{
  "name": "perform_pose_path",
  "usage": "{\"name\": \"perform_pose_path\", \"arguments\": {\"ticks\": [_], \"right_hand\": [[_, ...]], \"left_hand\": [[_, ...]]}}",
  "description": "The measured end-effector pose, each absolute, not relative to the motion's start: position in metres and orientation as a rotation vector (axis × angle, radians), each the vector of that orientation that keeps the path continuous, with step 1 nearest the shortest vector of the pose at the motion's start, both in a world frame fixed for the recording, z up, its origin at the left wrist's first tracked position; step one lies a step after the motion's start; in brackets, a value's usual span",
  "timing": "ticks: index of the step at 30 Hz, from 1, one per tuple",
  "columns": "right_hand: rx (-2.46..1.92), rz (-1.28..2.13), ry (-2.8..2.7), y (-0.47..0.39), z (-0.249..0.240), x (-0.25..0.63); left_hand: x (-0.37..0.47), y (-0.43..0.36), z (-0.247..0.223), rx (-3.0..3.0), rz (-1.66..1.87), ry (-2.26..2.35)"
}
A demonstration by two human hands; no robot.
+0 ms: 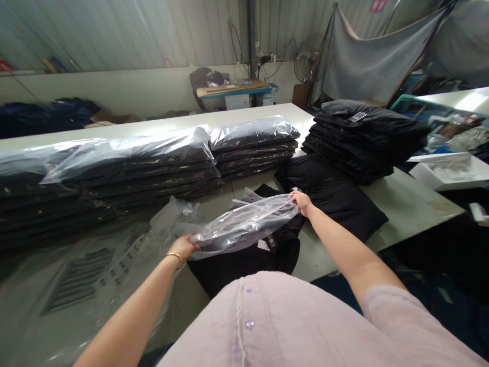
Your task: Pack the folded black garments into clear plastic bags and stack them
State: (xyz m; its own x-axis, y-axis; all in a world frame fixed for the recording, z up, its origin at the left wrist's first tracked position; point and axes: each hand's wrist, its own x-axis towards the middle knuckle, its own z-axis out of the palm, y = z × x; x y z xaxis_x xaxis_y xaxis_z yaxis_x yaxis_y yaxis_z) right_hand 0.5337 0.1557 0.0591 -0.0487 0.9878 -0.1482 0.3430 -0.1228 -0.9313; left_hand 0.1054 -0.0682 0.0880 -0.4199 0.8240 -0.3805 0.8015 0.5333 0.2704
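Observation:
A clear plastic bag point(248, 224) is stretched between my two hands, its mouth spread wide. My left hand point(184, 247), with a gold bangle at the wrist, grips the bag's left end. The right end is pinched in my right hand point(301, 203). Under the bag lies a folded black garment point(237, 267) with a white tag point(263, 245), partly hidden by the plastic. Just beyond my right hand rests another folded black garment point(332, 193) on the table. To the left, loose clear bags with dark print point(126, 265) spread over the tabletop.
Stacks of bagged dark garments point(153, 158) line the table's left and middle. A tall pile of black garments point(362, 132) stands at the back right. A white box point(451, 171) sits at the far right, beyond the table corner point(443, 208). A fan point(307, 58) stands behind.

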Motion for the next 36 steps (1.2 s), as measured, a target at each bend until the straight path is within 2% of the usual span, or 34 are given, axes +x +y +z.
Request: {"name": "perform_pose_path", "arguments": {"ticks": [3,5,9,11,12,14,16,17,21,25,29,32,36], "right_hand": [[-1.54,1.153,-1.608,0.173,0.075,0.532],[-1.607,0.995,-1.806,0.187,0.093,0.527],[-1.476,0.413,-1.801,0.216,0.138,0.513],[-1.304,0.187,-1.676,0.225,0.149,0.508],[-1.27,0.128,-1.671,0.227,0.149,0.506],[-1.352,0.134,-1.815,0.227,0.139,0.503],[-1.548,0.235,-2.048,0.225,0.121,0.502],[-1.617,0.251,-2.08,0.225,0.11,0.501],[-1.701,0.341,-2.104,0.236,0.083,0.494],[-1.839,0.642,-2.241,0.261,0.08,0.478],[-1.514,0.886,-2.5,0.288,0.096,0.459],[-1.356,0.688,-2.323,0.304,0.122,0.451],[-1.148,0.142,-1.819,0.312,0.143,0.455]], "left_hand": [[0.092,-0.057,0.108,1.144,0.074,2.479],[0.093,-0.048,0.134,1.066,0.261,2.62],[0.113,-0.038,0.189,1.018,1.073,2.965],[0.125,-0.039,0.199,1.057,1.457,3.044],[0.13,-0.041,0.196,1.078,1.515,3.064],[0.134,-0.048,0.177,1.119,1.284,3.048],[0.134,-0.057,0.148,1.157,0.77,2.865],[0.132,-0.061,0.132,1.083,0.64,2.83],[0.123,-0.071,0.089,0.891,0.409,2.779],[0.113,-0.066,0.078,0.906,0.236,2.661],[0.104,-0.058,0.088,0.956,0.121,2.466],[0.103,-0.058,0.111,0.894,0.325,2.713],[0.111,-0.062,0.135,0.969,1.208,3.238]]}}
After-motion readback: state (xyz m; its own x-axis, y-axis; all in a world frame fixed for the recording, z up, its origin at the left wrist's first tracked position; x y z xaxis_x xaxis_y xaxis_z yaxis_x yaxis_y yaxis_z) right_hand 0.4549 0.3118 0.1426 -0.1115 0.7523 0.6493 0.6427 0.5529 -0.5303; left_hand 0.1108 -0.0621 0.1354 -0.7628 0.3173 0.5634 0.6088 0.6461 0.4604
